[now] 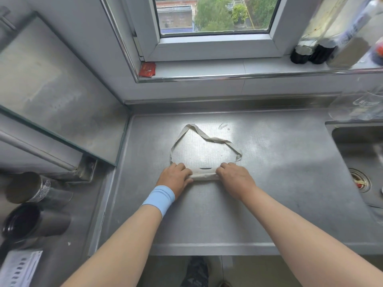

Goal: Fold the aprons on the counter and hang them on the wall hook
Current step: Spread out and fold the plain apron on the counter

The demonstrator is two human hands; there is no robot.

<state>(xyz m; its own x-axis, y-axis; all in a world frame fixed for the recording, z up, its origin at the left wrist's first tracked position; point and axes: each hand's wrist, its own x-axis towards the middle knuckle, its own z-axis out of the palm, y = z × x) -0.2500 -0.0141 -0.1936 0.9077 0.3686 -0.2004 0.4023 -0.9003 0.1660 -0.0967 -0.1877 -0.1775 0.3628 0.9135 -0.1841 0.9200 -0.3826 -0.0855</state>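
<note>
While the left hand (175, 176) and right hand (233, 176) grip the ends of the rolled apron (204, 175) at the frame's centre, its soft, light cloth probably unrolls easily, so the loop strap (207, 139) suits hanging.

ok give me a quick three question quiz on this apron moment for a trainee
1. True or false: the left hand and right hand both grip the rolled apron on the counter.
2. Which wrist wears the blue wristband? A left, B right, C both.
3. Fill in: the strap loop lies spread on the counter, on the side of the roll nearer the ___.

Key: 1 true. 2 A. 3 window.
</note>
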